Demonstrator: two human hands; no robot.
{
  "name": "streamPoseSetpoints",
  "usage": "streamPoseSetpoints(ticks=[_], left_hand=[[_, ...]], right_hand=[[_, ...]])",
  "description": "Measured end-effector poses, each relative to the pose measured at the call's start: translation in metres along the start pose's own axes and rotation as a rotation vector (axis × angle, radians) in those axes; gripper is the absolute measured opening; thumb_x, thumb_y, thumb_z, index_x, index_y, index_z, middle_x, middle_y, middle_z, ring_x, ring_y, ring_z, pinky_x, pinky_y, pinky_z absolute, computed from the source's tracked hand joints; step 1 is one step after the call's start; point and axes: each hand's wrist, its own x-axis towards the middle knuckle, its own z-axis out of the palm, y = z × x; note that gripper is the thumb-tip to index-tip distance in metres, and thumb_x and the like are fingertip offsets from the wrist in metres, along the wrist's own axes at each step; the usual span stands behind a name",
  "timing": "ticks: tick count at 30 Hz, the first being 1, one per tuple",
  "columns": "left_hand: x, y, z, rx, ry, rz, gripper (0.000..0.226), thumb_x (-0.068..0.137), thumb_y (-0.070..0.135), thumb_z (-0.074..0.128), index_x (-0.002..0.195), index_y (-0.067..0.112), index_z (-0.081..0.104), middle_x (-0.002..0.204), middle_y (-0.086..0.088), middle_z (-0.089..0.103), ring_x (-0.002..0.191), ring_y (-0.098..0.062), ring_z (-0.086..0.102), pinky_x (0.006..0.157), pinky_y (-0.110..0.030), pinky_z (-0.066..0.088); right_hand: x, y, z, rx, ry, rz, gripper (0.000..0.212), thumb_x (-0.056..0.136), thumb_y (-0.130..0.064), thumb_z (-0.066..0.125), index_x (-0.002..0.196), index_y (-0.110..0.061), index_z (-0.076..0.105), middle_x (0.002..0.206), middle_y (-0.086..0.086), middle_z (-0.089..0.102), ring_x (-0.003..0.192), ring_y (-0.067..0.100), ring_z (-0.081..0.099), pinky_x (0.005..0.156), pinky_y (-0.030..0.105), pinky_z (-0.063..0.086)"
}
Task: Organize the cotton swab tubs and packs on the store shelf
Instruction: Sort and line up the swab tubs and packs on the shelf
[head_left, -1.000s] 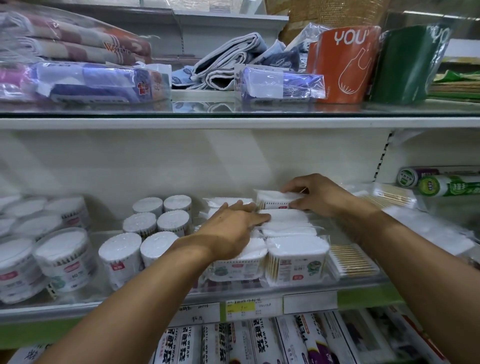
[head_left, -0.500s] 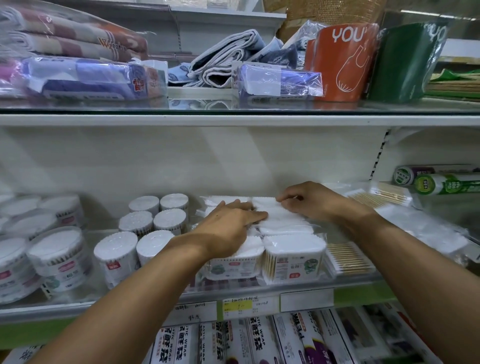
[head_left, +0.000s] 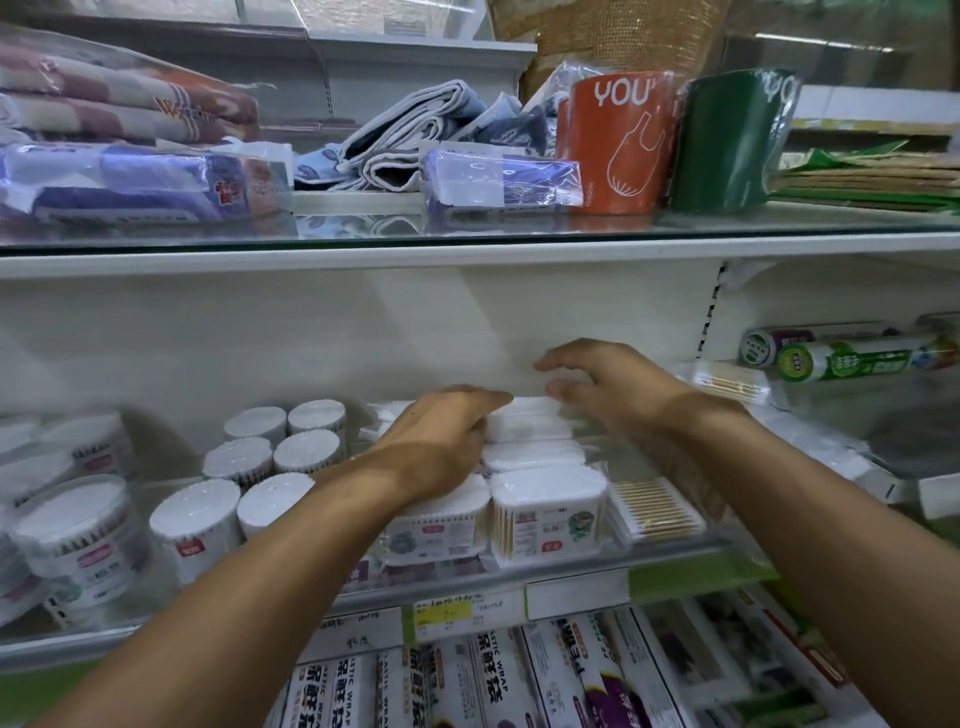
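Square cotton swab boxes (head_left: 548, 514) stand in two rows on the middle glass shelf (head_left: 675, 548). My left hand (head_left: 441, 447) rests flat on the left row, and its fingertips touch the rear box (head_left: 524, 421). Just above and behind that rear box hovers my right hand (head_left: 608, 382), fingers loosely bent and holding nothing. Small round swab tubs (head_left: 195, 519) stand in rows to the left, with larger round tubs (head_left: 72, 530) at the far left. A flat pack of wooden-stick swabs (head_left: 657, 506) lies to the right of the boxes.
The upper glass shelf holds wrapped towels (head_left: 130, 182), an orange bag roll (head_left: 618, 140) and a green one (head_left: 727, 140). Cling-film rolls (head_left: 841, 358) lie at the right. Plastic wrap boxes (head_left: 493, 686) fill the shelf below. The white back wall stands close behind the swabs.
My right hand set the rear box down onto its row, let go, and lifted slightly above it. My left hand stayed on the left row.
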Motion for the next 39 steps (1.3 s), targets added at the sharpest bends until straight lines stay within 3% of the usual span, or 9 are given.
streamPoseSetpoints(ticks=[5, 10, 16, 20, 27, 29, 31, 34, 39], left_hand=[[0.003, 0.040, 0.011, -0.023, -0.007, 0.041, 0.043, 0.100, 0.031, 0.048, 0.142, 0.036, 0.044, 0.149, 0.011, 0.042, 0.137, -0.014, 0.037, 0.114, -0.034, 0.030], [-0.001, 0.075, 0.032, 0.077, -0.009, 0.224, 0.042, 0.094, 0.034, 0.055, 0.136, 0.031, 0.052, 0.136, 0.003, 0.056, 0.122, -0.019, 0.050, 0.101, -0.034, 0.044], [0.008, 0.101, 0.057, 0.297, -0.119, 0.303, 0.040, 0.090, 0.038, 0.060, 0.128, 0.023, 0.058, 0.136, -0.001, 0.057, 0.130, -0.017, 0.044, 0.120, -0.041, 0.010], [0.013, 0.118, 0.068, 0.633, -0.228, 0.287, 0.026, 0.092, 0.038, 0.057, 0.101, 0.015, 0.064, 0.119, -0.009, 0.064, 0.126, -0.025, 0.047, 0.117, -0.059, -0.001], [0.019, 0.138, 0.091, 0.848, -0.355, 0.241, 0.018, 0.096, 0.034, 0.048, 0.084, 0.025, 0.057, 0.133, -0.007, 0.058, 0.138, -0.032, 0.033, 0.110, -0.066, -0.015], [0.020, 0.139, 0.094, 0.832, -0.344, 0.262, 0.016, 0.097, 0.031, 0.048, 0.089, 0.023, 0.060, 0.132, -0.006, 0.059, 0.136, -0.029, 0.038, 0.111, -0.065, -0.013], [0.020, 0.140, 0.094, 0.812, -0.311, 0.280, 0.022, 0.098, 0.026, 0.048, 0.112, 0.017, 0.063, 0.136, -0.007, 0.056, 0.136, -0.027, 0.039, 0.113, -0.064, -0.010], [0.019, 0.143, 0.092, 0.771, -0.265, 0.285, 0.037, 0.096, 0.020, 0.051, 0.132, 0.009, 0.052, 0.140, -0.010, 0.053, 0.134, -0.027, 0.040, 0.116, -0.060, -0.005], [0.019, 0.140, 0.089, 0.702, -0.251, 0.258, 0.039, 0.092, 0.021, 0.060, 0.128, 0.007, 0.054, 0.128, -0.011, 0.060, 0.123, -0.027, 0.050, 0.118, -0.056, 0.001]], right_hand=[[-0.026, 0.012, -0.027, -0.068, 0.077, -0.020, 0.036, 0.096, -0.033, 0.056, 0.132, -0.030, 0.057, 0.144, -0.008, 0.049, 0.131, 0.012, 0.044, 0.104, 0.024, 0.033], [-0.067, 0.032, -0.047, -0.022, 0.200, 0.000, 0.033, 0.096, -0.030, 0.057, 0.129, -0.033, 0.059, 0.139, -0.012, 0.053, 0.126, 0.007, 0.047, 0.097, 0.024, 0.035], [-0.100, 0.060, -0.050, -0.031, 0.339, 0.034, 0.030, 0.096, -0.021, 0.057, 0.126, -0.023, 0.064, 0.129, -0.005, 0.062, 0.122, 0.011, 0.054, 0.098, 0.024, 0.039], [-0.112, 0.073, -0.051, 0.010, 0.466, 0.114, 0.028, 0.097, -0.014, 0.055, 0.122, -0.020, 0.066, 0.126, -0.002, 0.065, 0.115, 0.007, 0.054, 0.093, 0.021, 0.036], [-0.129, 0.078, -0.050, 0.092, 0.496, 0.164, 0.031, 0.097, -0.011, 0.053, 0.124, -0.020, 0.065, 0.124, -0.009, 0.062, 0.112, 0.002, 0.048, 0.095, 0.021, 0.035], [-0.134, 0.081, -0.051, 0.144, 0.496, 0.182, 0.031, 0.098, -0.011, 0.052, 0.125, -0.021, 0.064, 0.120, -0.012, 0.060, 0.112, 0.002, 0.049, 0.093, 0.021, 0.035], [-0.137, 0.083, -0.051, 0.180, 0.494, 0.193, 0.031, 0.098, -0.011, 0.052, 0.124, -0.022, 0.064, 0.119, -0.012, 0.059, 0.112, 0.004, 0.050, 0.090, 0.021, 0.036], [-0.142, 0.085, -0.049, 0.197, 0.482, 0.199, 0.031, 0.098, -0.011, 0.052, 0.124, -0.023, 0.063, 0.117, -0.012, 0.058, 0.109, 0.004, 0.049, 0.090, 0.023, 0.036], [-0.148, 0.089, -0.049, 0.220, 0.471, 0.207, 0.032, 0.098, -0.012, 0.052, 0.126, -0.023, 0.062, 0.117, -0.013, 0.057, 0.107, 0.004, 0.049, 0.090, 0.025, 0.037]])
